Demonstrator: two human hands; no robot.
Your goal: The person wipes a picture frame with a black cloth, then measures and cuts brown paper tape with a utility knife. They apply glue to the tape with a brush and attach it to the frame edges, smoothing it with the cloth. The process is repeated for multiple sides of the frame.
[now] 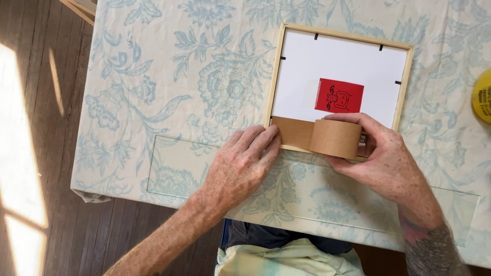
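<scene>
- Brown tape roll (pixel 335 138) stands on edge at the wooden frame's (pixel 276 71) near edge; its strip runs leftward along that edge.
- Right hand (pixel 383 163) grips the roll.
- Left hand (pixel 240 166) lies flat, fingertips pressing the strip's end.
- Frame lies on the floral-clothed bench (pixel 153 76).

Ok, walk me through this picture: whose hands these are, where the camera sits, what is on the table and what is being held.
There is no machine here. A person works with two bare hands, and the one picture comes from a camera on their head, looking down.

The table is covered by a pale cloth with blue flowers. On it lies a light wooden picture frame, back side up, with a white backing sheet and a small red picture on it.

The right hand grips a roll of brown paper tape. The left hand presses the unrolled tape strip onto the frame's near edge. Part of a yellow round object shows at the right edge.
</scene>
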